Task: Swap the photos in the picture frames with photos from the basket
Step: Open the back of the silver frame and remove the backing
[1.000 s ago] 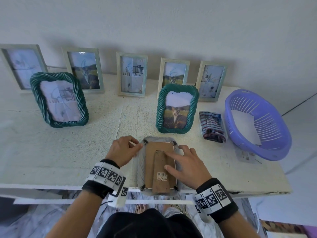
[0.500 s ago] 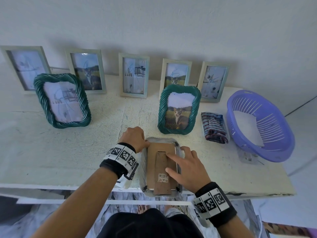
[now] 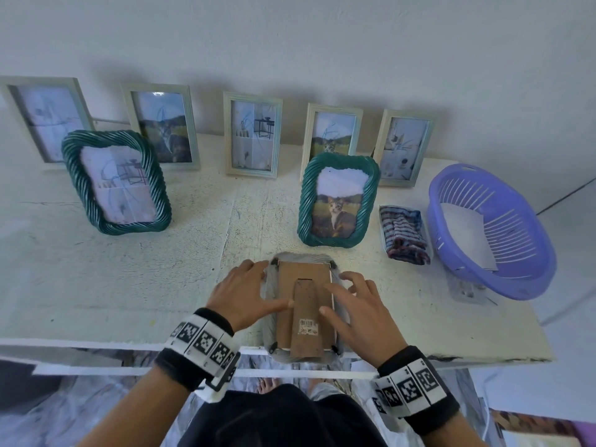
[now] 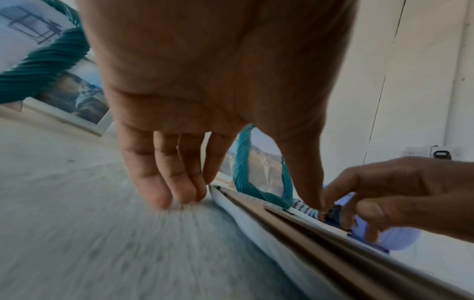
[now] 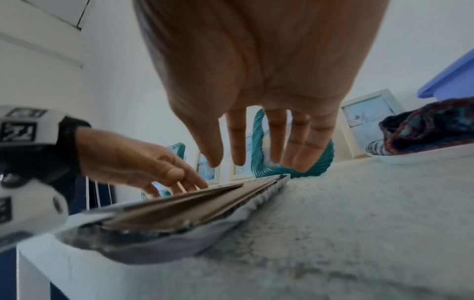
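At the near edge of the table [image 3: 96,285], you have the grey frame [image 3: 270,285] lying face down so its cardboard back [image 3: 287,304] is reachable. Your left hand [image 3: 240,293] rests with released, straight fingers on the frame's left side, thumb on the back. Your right hand [image 3: 358,304] hovers spread and holds nothing. Toward the far right corner, the purple basket [image 3: 516,279] holds white photos [image 3: 464,233].

A home is suggested. Framed photos [image 3: 252,135] are lined along a plain wall [image 3: 322,43]. A worn white surface [image 3: 129,269] is seen.
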A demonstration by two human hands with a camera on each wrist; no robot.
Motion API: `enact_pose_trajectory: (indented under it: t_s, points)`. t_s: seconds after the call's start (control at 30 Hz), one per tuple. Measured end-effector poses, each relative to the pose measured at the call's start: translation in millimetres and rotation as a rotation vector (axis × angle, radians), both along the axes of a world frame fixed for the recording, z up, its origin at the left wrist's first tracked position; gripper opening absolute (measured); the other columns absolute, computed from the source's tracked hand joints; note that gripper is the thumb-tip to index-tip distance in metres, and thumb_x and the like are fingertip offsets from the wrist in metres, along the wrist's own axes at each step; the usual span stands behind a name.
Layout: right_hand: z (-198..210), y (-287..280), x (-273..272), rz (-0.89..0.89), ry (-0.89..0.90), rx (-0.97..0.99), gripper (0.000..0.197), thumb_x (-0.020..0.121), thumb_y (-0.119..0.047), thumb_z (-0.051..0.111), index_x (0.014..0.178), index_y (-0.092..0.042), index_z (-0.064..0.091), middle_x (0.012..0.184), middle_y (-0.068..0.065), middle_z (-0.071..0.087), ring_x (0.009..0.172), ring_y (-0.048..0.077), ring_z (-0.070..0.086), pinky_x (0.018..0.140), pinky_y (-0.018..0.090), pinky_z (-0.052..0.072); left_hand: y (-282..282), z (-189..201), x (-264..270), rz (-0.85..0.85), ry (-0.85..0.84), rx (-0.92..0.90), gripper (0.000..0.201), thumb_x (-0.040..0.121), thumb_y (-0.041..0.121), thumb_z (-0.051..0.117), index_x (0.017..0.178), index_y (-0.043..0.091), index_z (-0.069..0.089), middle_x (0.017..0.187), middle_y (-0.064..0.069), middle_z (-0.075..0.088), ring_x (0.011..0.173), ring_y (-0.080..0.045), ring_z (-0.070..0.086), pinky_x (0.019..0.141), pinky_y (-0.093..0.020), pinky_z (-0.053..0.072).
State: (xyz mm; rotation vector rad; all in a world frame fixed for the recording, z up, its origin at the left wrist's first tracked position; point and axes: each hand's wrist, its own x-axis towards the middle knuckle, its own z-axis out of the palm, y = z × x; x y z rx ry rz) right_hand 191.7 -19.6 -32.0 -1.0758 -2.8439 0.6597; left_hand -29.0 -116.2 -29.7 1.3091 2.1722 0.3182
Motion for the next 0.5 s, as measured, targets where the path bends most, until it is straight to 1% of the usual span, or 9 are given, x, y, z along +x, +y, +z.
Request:
enact_pose_trajectory:
  t_s: [0.07,0.13,0.2,0.27,0.3,0.33,0.37,0.43,0.5]
  points:
    - [1,-3,10,0.059,0.099,-0.074,0.029,0.094,-0.038,0.041,0.114,-0.027,0.058,0.117,-0.003,0.05,0.099,0.018,0.046,0.08,0.032,0.045,-11,-6,3,-0.039,-0.017,0.012,0.104,0.066,0.078,0.064,0.148,0.025,0.028,0.135,-0.001,0.043,0.123,-0.019,0.041,0.103,-0.037,0.04]
    - [1,-6,19,0.148,0.104,-0.143,0.026,0.093,-0.026,0.04,0.107,-0.028,0.063,0.109,-0.006,0.054,0.096,0.015,0.046,0.079,0.029,0.043,-14,-10,3,-0.052,-0.011,0.014,0.11,0.062,0.081,0.064,0.149,0.025,0.025,0.136,-0.001,0.039,0.124,-0.019,0.037,0.105,-0.037,0.036]
    - [-1,-8,27,0.213,0.076,-0.136,0.032,0.09,-0.022,0.036,0.102,-0.029,0.065,0.111,-0.007,0.055,0.1,0.015,0.045,0.081,0.029,0.044,-13,-10,5,-0.052,0.006,0.015,0.12,0.053,0.089,0.058,0.148,0.024,0.024,0.136,-0.002,0.038,0.124,-0.021,0.037,0.106,-0.038,0.036]
    - [-3,-9,30,0.246,0.052,-0.121,0.037,0.086,-0.025,0.031,0.099,-0.031,0.066,0.117,-0.004,0.053,0.105,0.018,0.044,0.081,0.031,0.047,-12,-11,7,-0.051,0.042,0.025,0.127,0.043,0.095,0.045,0.146,0.024,0.025,0.134,-0.002,0.039,0.122,-0.022,0.038,0.104,-0.04,0.037]
    - [-3,-9,31,0.254,0.046,-0.118,0.038,0.086,-0.025,0.031,0.097,-0.031,0.066,0.119,-0.003,0.052,0.106,0.019,0.044,0.08,0.031,0.047,-11,-12,8,-0.047,0.062,0.029,0.127,0.042,0.096,0.043,0.145,0.023,0.026,0.133,-0.003,0.039,0.121,-0.023,0.038,0.103,-0.041,0.038]
    - [-4,-8,31,0.262,0.042,-0.116,0.038,0.086,-0.023,0.032,0.096,-0.031,0.067,0.121,-0.002,0.052,0.107,0.019,0.043,0.079,0.032,0.048,-11,-13,10,-0.043,0.08,0.03,0.126,0.043,0.095,0.045,0.144,0.023,0.026,0.132,-0.003,0.039,0.12,-0.023,0.038,0.102,-0.041,0.039]
    - [-4,-8,31,0.269,0.039,-0.11,0.037,0.086,-0.022,0.033,0.095,-0.031,0.068,0.122,-0.001,0.052,0.107,0.019,0.043,0.078,0.033,0.049,-11,-14,11,-0.041,0.094,0.027,0.123,0.046,0.093,0.051,0.144,0.023,0.026,0.131,-0.003,0.039,0.12,-0.023,0.038,0.102,-0.041,0.039]
    - [-5,-7,30,0.286,0.037,-0.085,0.04,0.085,-0.023,0.032,0.092,-0.029,0.07,0.123,0.0,0.052,0.109,0.02,0.043,0.077,0.036,0.052,-10,-13,14,-0.04,0.119,0.018,0.118,0.054,0.086,0.063,0.145,0.022,0.025,0.132,-0.003,0.038,0.122,-0.023,0.037,0.103,-0.041,0.037]
    - [-6,-6,31,0.301,0.042,-0.065,0.042,0.084,-0.026,0.03,0.089,-0.029,0.071,0.123,0.002,0.052,0.111,0.022,0.043,0.076,0.038,0.053,-9,-12,15,-0.038,0.133,0.01,0.117,0.056,0.082,0.066,0.146,0.021,0.023,0.132,-0.002,0.037,0.124,-0.022,0.036,0.105,-0.041,0.036]
